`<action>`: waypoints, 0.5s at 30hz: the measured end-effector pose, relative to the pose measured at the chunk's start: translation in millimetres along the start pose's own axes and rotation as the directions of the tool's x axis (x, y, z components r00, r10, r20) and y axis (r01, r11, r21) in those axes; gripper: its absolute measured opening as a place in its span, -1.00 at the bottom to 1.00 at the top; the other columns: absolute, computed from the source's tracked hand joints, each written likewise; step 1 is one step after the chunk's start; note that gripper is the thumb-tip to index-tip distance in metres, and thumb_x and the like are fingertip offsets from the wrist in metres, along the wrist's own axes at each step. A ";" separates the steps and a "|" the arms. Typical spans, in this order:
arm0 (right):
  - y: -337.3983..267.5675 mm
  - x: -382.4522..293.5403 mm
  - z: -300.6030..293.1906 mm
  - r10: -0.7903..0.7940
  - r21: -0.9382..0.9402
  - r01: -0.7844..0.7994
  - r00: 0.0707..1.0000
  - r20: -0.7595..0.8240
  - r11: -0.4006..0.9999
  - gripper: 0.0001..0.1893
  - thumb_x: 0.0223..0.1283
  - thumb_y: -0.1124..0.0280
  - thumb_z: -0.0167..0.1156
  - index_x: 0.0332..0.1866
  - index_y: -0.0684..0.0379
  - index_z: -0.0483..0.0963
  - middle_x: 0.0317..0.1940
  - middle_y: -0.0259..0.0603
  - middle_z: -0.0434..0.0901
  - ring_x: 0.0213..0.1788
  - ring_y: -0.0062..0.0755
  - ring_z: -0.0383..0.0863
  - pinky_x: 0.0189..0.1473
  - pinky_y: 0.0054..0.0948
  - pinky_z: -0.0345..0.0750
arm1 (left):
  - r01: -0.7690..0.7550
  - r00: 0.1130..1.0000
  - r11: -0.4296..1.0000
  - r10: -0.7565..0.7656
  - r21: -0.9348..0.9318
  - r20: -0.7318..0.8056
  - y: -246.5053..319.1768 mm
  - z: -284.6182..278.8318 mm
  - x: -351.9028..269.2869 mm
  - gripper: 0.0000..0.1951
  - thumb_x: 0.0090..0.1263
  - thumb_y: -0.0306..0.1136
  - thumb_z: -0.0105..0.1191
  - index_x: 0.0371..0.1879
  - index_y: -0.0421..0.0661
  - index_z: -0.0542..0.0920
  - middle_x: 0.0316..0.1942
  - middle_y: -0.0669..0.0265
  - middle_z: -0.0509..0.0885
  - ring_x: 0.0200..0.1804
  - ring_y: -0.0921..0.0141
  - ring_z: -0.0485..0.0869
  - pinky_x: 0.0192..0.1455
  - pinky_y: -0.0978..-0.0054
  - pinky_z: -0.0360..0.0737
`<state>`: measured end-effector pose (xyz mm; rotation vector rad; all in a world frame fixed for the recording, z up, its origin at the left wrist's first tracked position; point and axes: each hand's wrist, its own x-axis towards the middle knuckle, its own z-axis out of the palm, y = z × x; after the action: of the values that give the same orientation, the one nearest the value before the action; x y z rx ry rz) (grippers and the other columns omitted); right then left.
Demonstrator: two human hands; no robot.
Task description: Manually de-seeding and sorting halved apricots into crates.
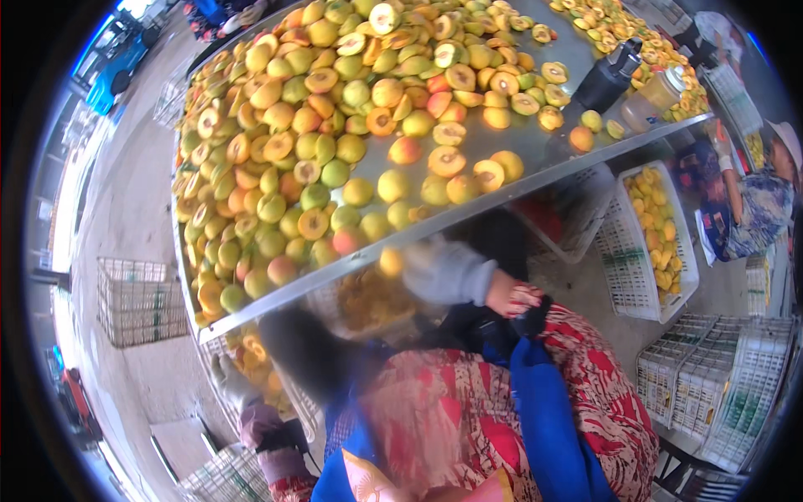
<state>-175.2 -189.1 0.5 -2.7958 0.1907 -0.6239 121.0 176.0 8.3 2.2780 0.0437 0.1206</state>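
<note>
My right hand (pixel 446 273), in a grey glove and blurred, is just below the metal edge of a sorting table (pixel 351 260). A yellow-orange fruit (pixel 391 262) is at its fingertips; the blur hides whether it is gripped. At the lower left, my left hand (pixel 231 379), in a light glove, is at the side of a plastic crate (pixel 301 405) with orange fruit pieces (pixel 254 348) in it; its grip is unclear. Whole and halved peach-like fruits (pixel 313 223) are heaped on the table, some halves showing a pit or pit hollow.
A black bottle (pixel 607 75) and a clear bottle (pixel 652 100) stand on the table. A white crate (pixel 652 238) of yellow fruit and stacked crates (pixel 702 376) are at right, an open-mesh crate (pixel 141 301) at left. Co-workers (pixel 753 194) are nearby. A dark blurred shape (pixel 307 351) hides part of the view.
</note>
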 end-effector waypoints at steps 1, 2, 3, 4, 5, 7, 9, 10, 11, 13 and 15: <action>11.2 18.5 -49.9 -0.058 -0.203 0.061 0.998 0.021 0.977 -0.87 0.00 0.35 0.11 -0.38 0.15 0.51 -0.35 -0.07 0.52 -0.38 -0.07 0.57 -0.46 -0.19 0.51 | -0.057 0.998 0.998 0.057 0.002 0.025 31.8 -5.5 -8.1 -0.63 0.42 -0.31 0.02 0.16 -0.19 0.47 0.06 0.13 0.57 0.02 0.38 0.56 0.05 0.46 0.53; 32.4 23.5 -80.2 -0.011 -0.443 0.011 1.000 0.002 0.896 -0.87 -0.09 0.36 0.10 -0.40 0.10 0.51 -0.40 -0.16 0.47 -0.44 -0.17 0.53 -0.48 -0.28 0.50 | -0.115 0.992 0.993 0.114 0.004 0.059 58.9 -1.7 -14.4 -0.62 0.42 -0.34 0.03 0.17 -0.20 0.46 0.06 0.14 0.57 0.04 0.38 0.55 0.06 0.44 0.53; 52.6 27.8 -103.4 0.287 -0.389 -0.259 0.958 0.013 0.884 -0.86 -0.03 0.36 0.11 -0.33 0.08 0.51 -0.35 -0.14 0.51 -0.42 -0.15 0.55 -0.47 -0.25 0.51 | -0.209 0.976 0.977 0.211 -0.042 0.058 72.6 8.5 -17.6 -0.63 0.40 -0.37 0.04 0.15 -0.22 0.47 0.05 0.15 0.56 0.05 0.36 0.54 0.07 0.43 0.52; 95.9 13.9 -103.0 0.364 -0.484 -0.338 0.931 -0.043 0.807 -0.79 0.09 0.27 0.09 -0.19 0.09 0.49 -0.24 -0.06 0.56 -0.35 -0.04 0.59 -0.40 -0.14 0.53 | -0.309 0.948 0.946 0.315 -0.094 0.054 82.3 19.7 -15.5 -0.64 0.39 -0.39 0.05 0.13 -0.24 0.49 0.04 0.16 0.56 0.06 0.35 0.53 0.07 0.42 0.52; 135.8 15.9 -104.3 0.768 -0.248 -0.757 0.637 -0.070 0.605 -0.65 0.17 0.12 0.03 -0.07 0.14 0.45 -0.21 0.05 0.59 -0.29 0.06 0.62 -0.27 -0.03 0.53 | -0.489 0.872 0.870 0.485 0.065 0.067 74.0 28.6 -0.9 -0.67 0.37 -0.42 0.06 0.08 -0.25 0.53 0.02 0.16 0.56 0.05 0.34 0.52 0.09 0.41 0.50; 185.7 -7.6 -93.0 0.833 -0.293 -0.801 0.553 -0.028 0.522 -0.63 0.20 0.09 -0.03 -0.13 0.16 0.52 -0.27 0.06 0.62 -0.23 0.07 0.63 -0.15 -0.04 0.53 | -0.482 0.862 0.875 0.482 -0.043 0.155 84.3 65.7 3.1 -0.68 0.36 -0.43 0.07 0.06 -0.25 0.54 0.02 0.15 0.55 0.04 0.33 0.52 0.09 0.41 0.49; 183.5 24.9 -70.2 0.704 -0.326 -0.630 0.678 0.211 0.704 -0.70 0.23 0.19 -0.05 -0.22 0.14 0.55 -0.27 -0.01 0.62 -0.23 0.02 0.63 -0.18 -0.11 0.55 | -0.287 0.909 0.922 0.347 -0.259 0.230 98.1 75.1 11.2 -0.70 0.34 -0.45 0.08 0.02 -0.27 0.56 0.02 0.14 0.56 0.03 0.32 0.54 0.12 0.40 0.47; 164.0 39.9 -53.8 0.555 -0.379 -0.425 0.746 0.367 0.822 -0.72 0.23 0.22 -0.05 -0.25 0.15 0.56 -0.27 -0.02 0.62 -0.24 0.00 0.63 -0.20 -0.12 0.55 | -0.476 0.837 0.871 0.490 -0.121 0.243 125.0 88.2 0.4 -0.72 0.34 -0.46 0.07 0.00 -0.25 0.57 0.02 0.16 0.56 0.02 0.32 0.55 0.11 0.40 0.48; 150.1 58.4 -43.1 0.452 -0.222 -0.397 0.824 0.342 0.891 -0.71 0.26 0.23 -0.08 -0.24 0.16 0.54 -0.23 -0.01 0.62 -0.24 -0.05 0.64 -0.24 -0.12 0.54 | -0.517 0.797 0.841 0.541 -0.160 0.267 143.2 100.1 -4.9 -0.72 0.32 -0.46 0.08 0.00 -0.23 0.57 0.02 0.16 0.58 0.01 0.31 0.56 0.10 0.40 0.49; 140.4 87.4 -12.1 0.323 0.081 -0.362 0.896 0.306 0.929 -0.77 0.25 0.30 -0.05 -0.25 0.18 0.51 -0.38 -0.06 0.59 -0.33 -0.07 0.60 -0.28 -0.19 0.53 | -0.712 0.652 0.691 0.715 -0.121 0.253 179.0 126.5 -8.0 -0.69 0.22 -0.48 0.14 -0.03 -0.18 0.59 -0.04 0.14 0.62 -0.03 0.26 0.59 0.07 0.38 0.51; 125.3 99.2 -37.4 0.333 0.307 -0.375 0.925 0.181 0.875 -0.79 0.25 0.31 -0.04 -0.26 0.18 0.51 -0.40 -0.05 0.56 -0.35 -0.10 0.58 -0.29 -0.21 0.53 | -0.867 0.430 0.477 0.863 -0.143 0.265 204.3 151.6 -13.0 -0.71 0.14 -0.50 0.18 -0.11 -0.17 0.61 -0.10 0.16 0.65 -0.07 0.20 0.61 0.00 0.34 0.55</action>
<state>-110.9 -335.8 36.4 -2.3714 0.5083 -0.3524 121.7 -72.6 64.0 2.0643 -1.3447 0.3031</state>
